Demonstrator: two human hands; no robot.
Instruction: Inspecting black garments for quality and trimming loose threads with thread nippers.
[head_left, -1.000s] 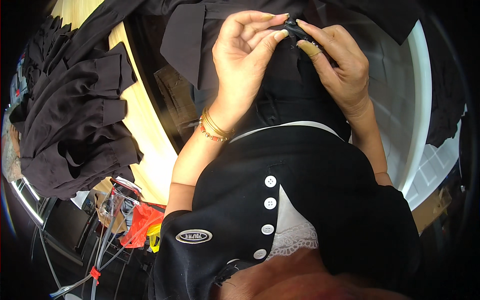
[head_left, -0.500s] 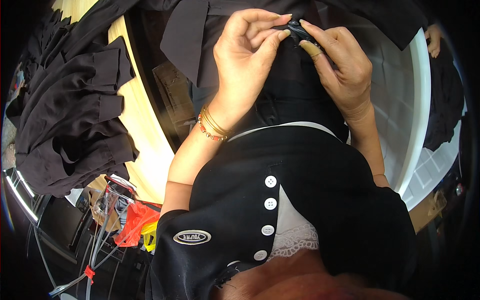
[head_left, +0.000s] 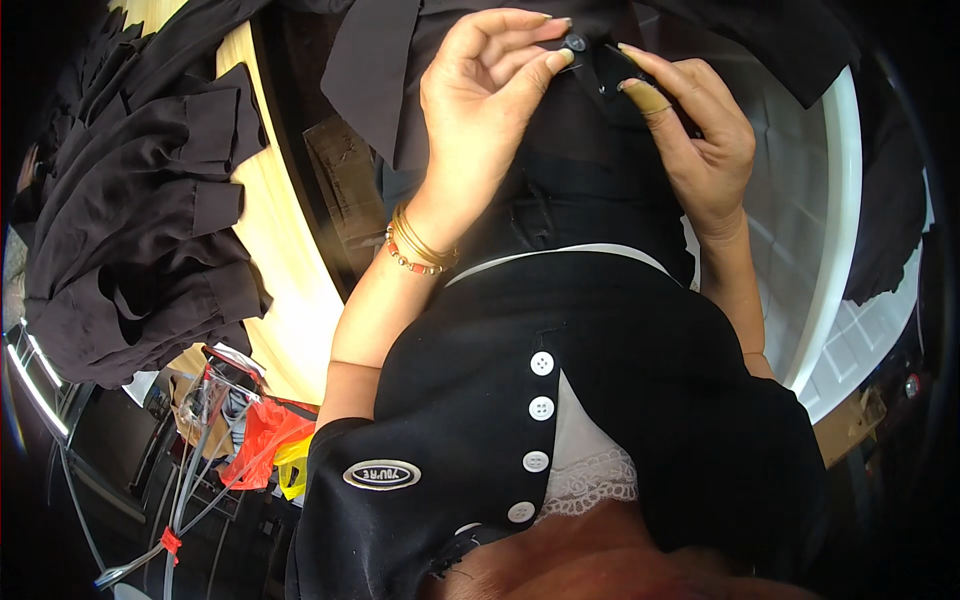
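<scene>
A dark garment [head_left: 372, 75] lies across my lap and runs up under both hands. My left hand [head_left: 490, 90] pinches thumb and fingers together at a small round dark button [head_left: 575, 43] on a narrow dark piece of cloth. Just to the right, my right hand [head_left: 705, 125] has thumb and forefinger closed on a dark cloth edge [head_left: 622, 70]. A yellowish cover [head_left: 646, 97] is wrapped around the right thumb. A thin light line shows by the left thumb tip; whether it is a needle or thread I cannot tell.
Dark garments [head_left: 150, 230] hang in a heap over the pale wooden table [head_left: 285, 270] at left. Below them are a red plastic bag [head_left: 265, 440], a yellow bag [head_left: 292, 468] and cables tied in red. A white curved rim [head_left: 843, 200] stands at right, with dark cloth beyond.
My hands have moved apart: the right has shifted slightly right and down, the left slightly left, uncovering the button. Another person's hand at the far right has left the view.
</scene>
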